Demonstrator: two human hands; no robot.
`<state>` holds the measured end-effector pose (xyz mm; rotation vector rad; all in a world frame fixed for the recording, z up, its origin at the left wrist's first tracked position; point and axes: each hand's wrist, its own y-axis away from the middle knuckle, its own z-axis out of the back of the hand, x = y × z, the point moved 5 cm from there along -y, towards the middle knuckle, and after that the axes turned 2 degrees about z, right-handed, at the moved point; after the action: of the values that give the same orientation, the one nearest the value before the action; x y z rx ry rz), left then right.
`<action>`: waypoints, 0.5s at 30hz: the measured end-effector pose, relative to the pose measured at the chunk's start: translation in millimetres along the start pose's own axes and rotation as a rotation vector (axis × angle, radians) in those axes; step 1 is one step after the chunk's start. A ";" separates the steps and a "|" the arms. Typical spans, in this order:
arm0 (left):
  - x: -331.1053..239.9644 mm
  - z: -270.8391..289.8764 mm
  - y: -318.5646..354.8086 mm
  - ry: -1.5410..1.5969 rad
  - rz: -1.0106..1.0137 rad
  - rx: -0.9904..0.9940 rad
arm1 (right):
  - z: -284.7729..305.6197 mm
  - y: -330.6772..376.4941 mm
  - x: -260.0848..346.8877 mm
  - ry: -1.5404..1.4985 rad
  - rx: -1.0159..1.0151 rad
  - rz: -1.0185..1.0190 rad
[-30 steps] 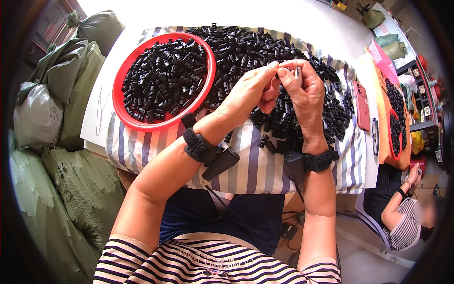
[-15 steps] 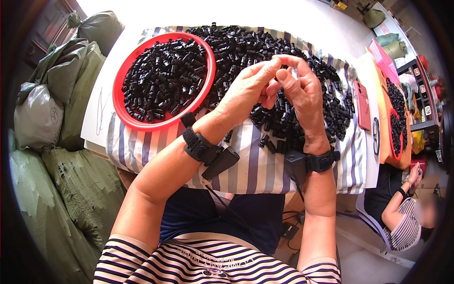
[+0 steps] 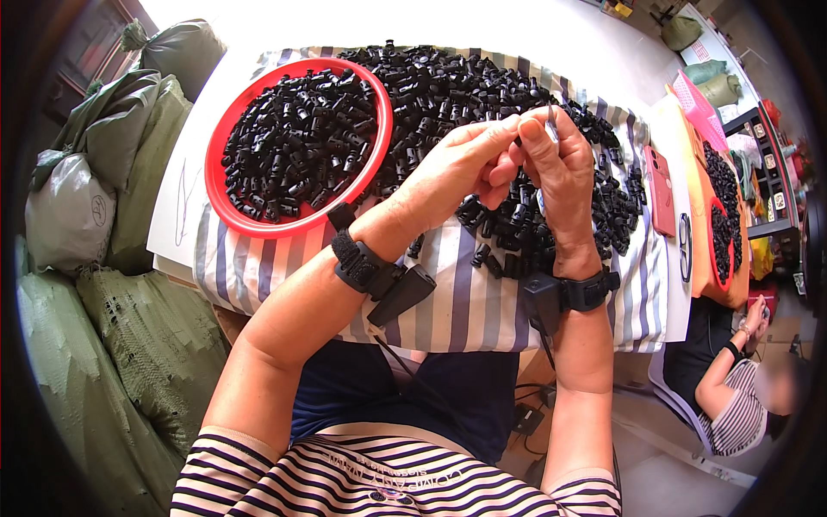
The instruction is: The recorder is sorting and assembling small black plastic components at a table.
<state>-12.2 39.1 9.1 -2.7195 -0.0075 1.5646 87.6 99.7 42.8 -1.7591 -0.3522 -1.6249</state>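
Note:
My left hand point(image 3: 465, 164) and my right hand point(image 3: 562, 172) meet fingertip to fingertip over a heap of small black plastic cylinder parts point(image 3: 439, 95). The left fingers are closed in a pinch; whatever lies between them is hidden. A slim silvery thing point(image 3: 551, 127) shows at the right thumb and forefinger, which are closed on it; its kind is too small to tell. Left of my hands stands a red round basin point(image 3: 215, 191), full of the same black parts. Heap and basin rest on a striped cloth point(image 3: 448, 297).
A pink-red phone point(image 3: 660, 191) lies at the cloth's right edge, beside dark-framed glasses point(image 3: 685, 247). Stuffed green sacks point(image 3: 112, 362) stand at the left. Further right, a co-worker point(image 3: 732, 396) sits by an orange-topped table point(image 3: 689, 155) with more black parts.
My right thumb and fingers have closed in and shifted slightly right, with the thumb now against the left fingertips. My left hand has moved slightly to the right.

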 end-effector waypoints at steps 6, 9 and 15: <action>0.4 0.0 -0.1 0.028 0.013 0.029 | 1.1 -0.3 0.2 0.039 -0.018 0.040; 3.1 1.1 -1.0 0.054 0.023 0.040 | 1.1 0.0 -0.7 0.014 -0.027 0.045; -7.5 1.9 -2.7 0.091 -0.177 -0.007 | 21.8 -3.2 -6.9 0.044 -0.176 0.023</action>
<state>-17.6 41.7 14.7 -2.7060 -0.2463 1.3958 100.9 118.0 38.1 -1.8457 -0.1717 -1.7201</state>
